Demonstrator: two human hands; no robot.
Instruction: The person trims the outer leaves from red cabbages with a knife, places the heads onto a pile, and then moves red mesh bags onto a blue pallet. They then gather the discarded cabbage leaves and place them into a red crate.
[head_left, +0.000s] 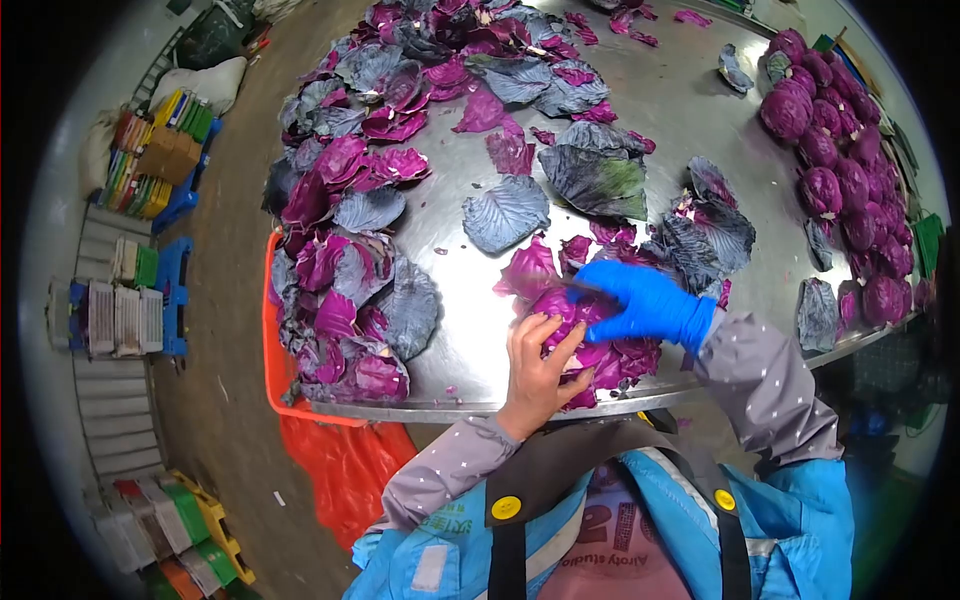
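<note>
Cupping the near side of a red cabbage [600, 350], the bare left hand [535, 365] has its fingers spread a little and laid flat against the purple leaves, holding the head steady. The right hand [645, 300], in a blue glove, curls over the top of the same cabbage from the 1 o'clock side, its fingers bent down onto the leaves. A thin dark shape shows just under the gloved fingertips, but what it is cannot be told. The cabbage sits on the near edge of a round stainless steel counter [680, 110], right in front of the person's apron.

Torn outer leaves lie touching the cabbage at 12 and 1 o'clock. Further out at 12 o'clock lies a large dark leaf [600, 175] with a green patch, and at 11 o'clock a single grey-blue leaf [505, 212] lies flat. A thick heap of stripped leaves [350, 290] runs from 9 o'clock round the counter's rim to the far side. At 2 o'clock, well apart from the hands, a pile of trimmed cabbage heads [850, 170] sits along the right edge.

Below the rim at 9 o'clock an orange crate [268, 330] pokes out. Stacks of coloured crates [160, 160] stand on the floor far off at 10 o'clock.
</note>
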